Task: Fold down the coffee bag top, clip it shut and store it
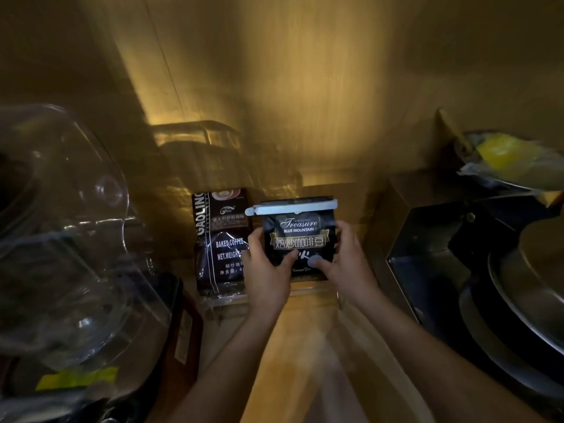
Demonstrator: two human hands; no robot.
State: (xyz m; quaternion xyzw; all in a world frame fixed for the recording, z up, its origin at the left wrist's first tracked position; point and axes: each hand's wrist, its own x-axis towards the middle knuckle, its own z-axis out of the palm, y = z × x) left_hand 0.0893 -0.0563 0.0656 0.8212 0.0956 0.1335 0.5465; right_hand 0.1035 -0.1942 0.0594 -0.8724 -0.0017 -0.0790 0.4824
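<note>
A black coffee bag (299, 233) with gold lettering stands upright deep inside a dim wooden cabinet. Its top is folded down, and a pale grey clip (293, 207) runs across the fold. My left hand (265, 267) grips the bag's left side, thumb across the front. My right hand (341, 261) holds the right side, its thumb pressed on the lower front. The bag's base rests on or just above a clear shelf edge (308, 290); I cannot tell which.
A second dark coffee bag (220, 239) stands just left of the held one, almost touching my left hand. Clear glassware (61, 233) fills the left side. A dark metal appliance (433, 239) and round metal lids (525, 294) crowd the right. The cabinet's back wall (290, 132) is close behind.
</note>
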